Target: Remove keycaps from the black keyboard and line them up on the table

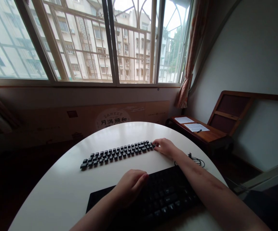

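Note:
Black keycaps stand in several slanting rows on the white round table. At the right end of these rows my right hand pinches a keycap between thumb and fingertips, low against the tabletop. Nearer to me lies a black keyboard; some keys still sit on its near right part, while much of it is dark. My left hand is closed above the keyboard's left half, thumb along the curled fingers. What it holds, if anything, is hidden. My right forearm passes over the keyboard's right end.
A coiled black cable lies by the table's right edge. Beyond it stands a wooden bench with paper sheets and a pen. A printed cardboard panel leans below the barred window.

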A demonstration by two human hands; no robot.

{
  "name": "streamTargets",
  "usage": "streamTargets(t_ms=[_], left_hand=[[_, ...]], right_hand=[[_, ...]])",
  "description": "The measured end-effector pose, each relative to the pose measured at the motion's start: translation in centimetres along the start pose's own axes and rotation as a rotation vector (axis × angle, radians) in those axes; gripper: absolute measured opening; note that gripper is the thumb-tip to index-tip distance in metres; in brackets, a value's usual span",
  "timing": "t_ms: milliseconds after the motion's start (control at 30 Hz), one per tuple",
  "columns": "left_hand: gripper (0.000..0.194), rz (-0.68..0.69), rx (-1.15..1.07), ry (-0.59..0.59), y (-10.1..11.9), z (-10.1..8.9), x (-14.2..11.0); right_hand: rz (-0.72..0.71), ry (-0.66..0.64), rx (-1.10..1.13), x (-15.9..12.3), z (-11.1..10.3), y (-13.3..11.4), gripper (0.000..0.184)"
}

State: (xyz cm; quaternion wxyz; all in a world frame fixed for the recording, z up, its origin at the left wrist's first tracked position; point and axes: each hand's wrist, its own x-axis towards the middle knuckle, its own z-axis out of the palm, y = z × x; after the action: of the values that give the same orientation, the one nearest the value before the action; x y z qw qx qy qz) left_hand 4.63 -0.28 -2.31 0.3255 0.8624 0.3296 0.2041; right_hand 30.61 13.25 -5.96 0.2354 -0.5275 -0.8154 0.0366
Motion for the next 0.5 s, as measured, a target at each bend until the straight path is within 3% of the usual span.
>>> streamTargets(t_ms=[167, 300, 400, 500], left_hand=[[0.053, 0.013, 0.014, 0.005, -0.3, 0.2, 0.0], [0.054, 0.006, 0.056, 0.000, -0.2, 0.2, 0.0], [0.055, 0.002, 0.101, 0.000, 0.0, 0.1, 0.0], [0.055, 0.009, 0.137, -0.011, 0.0, 0.1, 0.0]], right_hand=[[-0.084, 0.171, 0.037, -0.2, -0.9, -1.2, 0.017], [-0.138, 0.349, 0.064, -0.2, -2.3, -3.0, 0.030], [-0.175, 0.466, 0.070, -0.1, -5.2, -5.3, 0.035], [-0.252, 0.648, 0.127, -0.8, -9.7, -8.6, 0.049]])
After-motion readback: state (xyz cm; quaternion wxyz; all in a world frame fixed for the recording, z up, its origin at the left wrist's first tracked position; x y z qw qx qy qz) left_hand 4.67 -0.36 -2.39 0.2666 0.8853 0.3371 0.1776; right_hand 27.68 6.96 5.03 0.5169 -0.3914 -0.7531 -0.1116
